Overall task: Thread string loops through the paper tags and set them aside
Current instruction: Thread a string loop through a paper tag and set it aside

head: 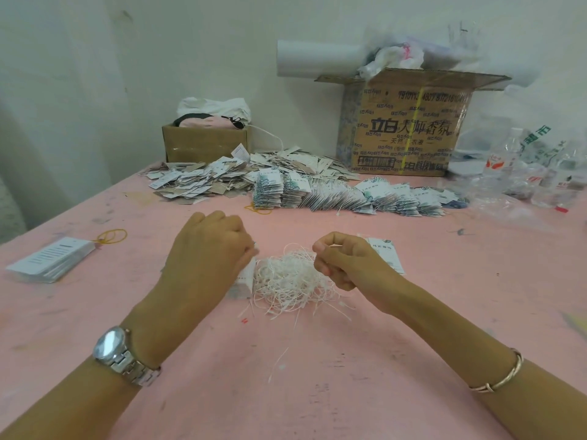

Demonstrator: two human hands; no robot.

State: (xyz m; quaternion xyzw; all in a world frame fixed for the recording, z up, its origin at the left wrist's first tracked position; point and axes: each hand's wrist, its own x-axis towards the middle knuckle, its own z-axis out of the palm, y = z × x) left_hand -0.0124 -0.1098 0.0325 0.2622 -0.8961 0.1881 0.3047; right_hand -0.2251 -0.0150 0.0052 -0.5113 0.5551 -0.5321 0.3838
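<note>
Your right hand (pixel 346 262) pinches a string strand (pixel 334 245) over the string pile (pixel 292 279) on the desk (pixel 317 369). Your left hand (pixel 209 249) grips the paper tags (pixel 246 279) just across that pile, so carry the strand leftward.

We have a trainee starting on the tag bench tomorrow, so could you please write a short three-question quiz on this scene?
1. True or false: the string pile lies between the left hand and the right hand.
2. Which wrist bears the watch? A) left B) right C) neither
3. Fill in: the right hand pinches a ____.

Key: 1 true; 2 A; 3 string.
</note>
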